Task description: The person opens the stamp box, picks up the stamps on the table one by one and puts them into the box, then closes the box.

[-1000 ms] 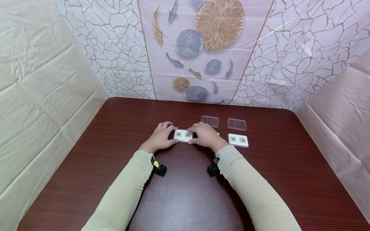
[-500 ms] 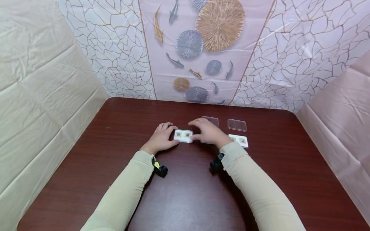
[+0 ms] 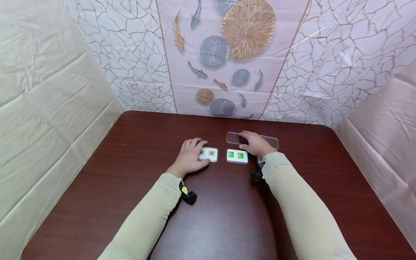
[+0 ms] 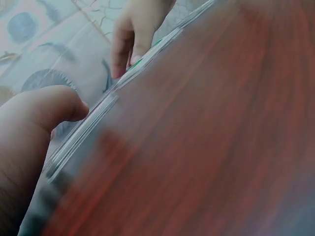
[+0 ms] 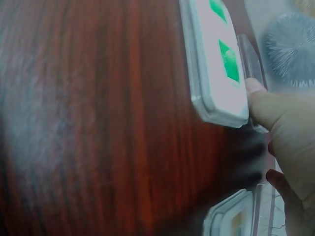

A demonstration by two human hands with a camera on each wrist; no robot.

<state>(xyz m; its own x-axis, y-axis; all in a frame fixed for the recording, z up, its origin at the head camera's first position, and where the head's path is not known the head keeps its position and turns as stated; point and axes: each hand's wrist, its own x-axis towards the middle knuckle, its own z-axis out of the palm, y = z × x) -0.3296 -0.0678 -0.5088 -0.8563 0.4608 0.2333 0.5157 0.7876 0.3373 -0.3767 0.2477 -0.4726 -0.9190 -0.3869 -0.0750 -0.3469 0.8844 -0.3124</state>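
A flat clear case (image 3: 212,154) with a white insert and small brown squares lies on the table. My left hand (image 3: 190,158) covers its left part, the thumb along the near edge and the fingers at the far edge. To its right sits a similar case (image 3: 237,156) with two green squares, seen close in the right wrist view. Behind that one lies a clear lid (image 3: 232,138). My right hand (image 3: 256,144) reaches over the lid's right end, thumb between lid and green-squared case; whether it touches the lid is unclear. Neither hand's fingers look closed.
Another clear lid (image 3: 272,141) lies right of my right hand. A third white-insert case (image 5: 236,219) is mostly hidden behind that wrist in the head view. The dark red-brown table (image 3: 156,126) ends at a patterned cloth backdrop (image 3: 136,72).
My right hand has left the brown-squared case and moved right and away to the lid, uncovering the green-squared case. My left hand has slid rightward over the brown-squared case.
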